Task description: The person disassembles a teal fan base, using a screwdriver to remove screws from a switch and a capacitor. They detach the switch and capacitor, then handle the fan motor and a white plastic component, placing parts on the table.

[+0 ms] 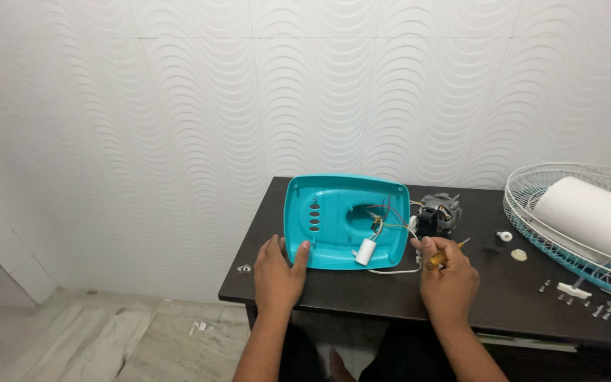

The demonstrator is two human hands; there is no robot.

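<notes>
A turquoise plastic fan base cover [334, 212] lies upside down on the dark table [362, 290], its hollow side up with thin wires and a white cylindrical capacitor [365, 252] inside. My left hand [277, 276] grips its lower left edge, thumb on the rim. My right hand [448, 279] is closed around a yellow-handled screwdriver [441, 256] at the cover's right corner. A small electric motor [438, 214] sits just behind that hand, joined to the cover by wires.
A teal and white wire fan guard [574, 226] with a white fan part [592, 216] lies at the table's right end. Several small screws and white clips [581, 291] are scattered near it. A small metal piece [244, 269] sits at the table's left edge. The wall is right behind.
</notes>
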